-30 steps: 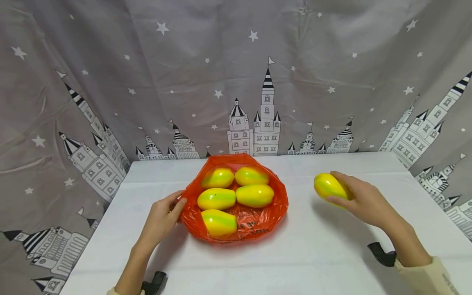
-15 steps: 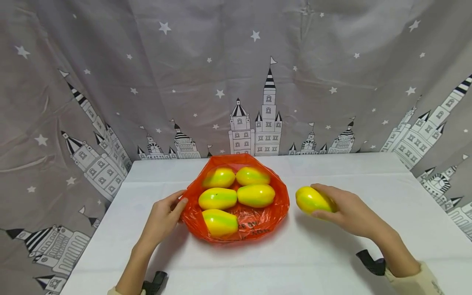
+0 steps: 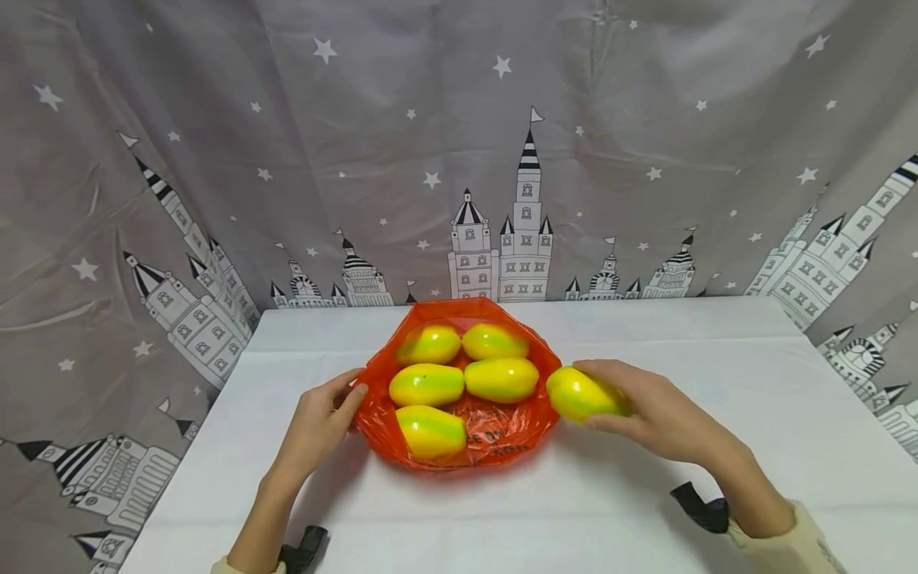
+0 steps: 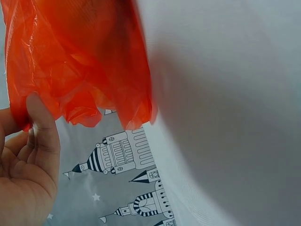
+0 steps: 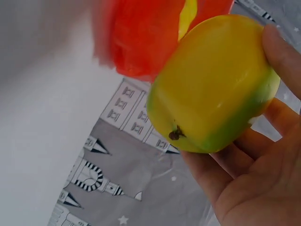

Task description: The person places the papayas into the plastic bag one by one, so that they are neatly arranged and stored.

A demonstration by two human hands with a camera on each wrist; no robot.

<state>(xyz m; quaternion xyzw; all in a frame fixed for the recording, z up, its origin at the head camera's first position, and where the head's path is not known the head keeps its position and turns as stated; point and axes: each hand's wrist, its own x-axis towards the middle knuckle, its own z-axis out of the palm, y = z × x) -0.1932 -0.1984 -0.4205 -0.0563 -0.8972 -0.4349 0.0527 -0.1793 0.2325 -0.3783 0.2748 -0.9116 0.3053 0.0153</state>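
A red plastic bag [image 3: 512, 434] lies with its mouth open toward me. Several glossy yellow-green papayas, among them a front one [image 3: 430, 432], rest inside it. My left hand [image 3: 315, 422] pinches the bag's left edge between thumb and fingers; in the left wrist view the thin red plastic [image 4: 94, 56] bunches at the fingertips. My right hand [image 3: 660, 410] grips another papaya [image 3: 582, 395] from its right side, and this fruit overlaps the bag's right rim in the head view. Up close, the held papaya [image 5: 211, 84] shows a green streak and a small brown stem end.
A white cloth [image 3: 459, 518] covers the table under the bag. Behind it hangs a grey curtain [image 3: 358, 119] printed with castles and stars. A dark wrist mount [image 3: 699, 508] sits below my right wrist, and a similar mount [image 3: 304, 550] below the left.
My right hand has moved left with the papaya, from out on the right of the table to the bag's right rim. The left hand keeps its hold on the bag.
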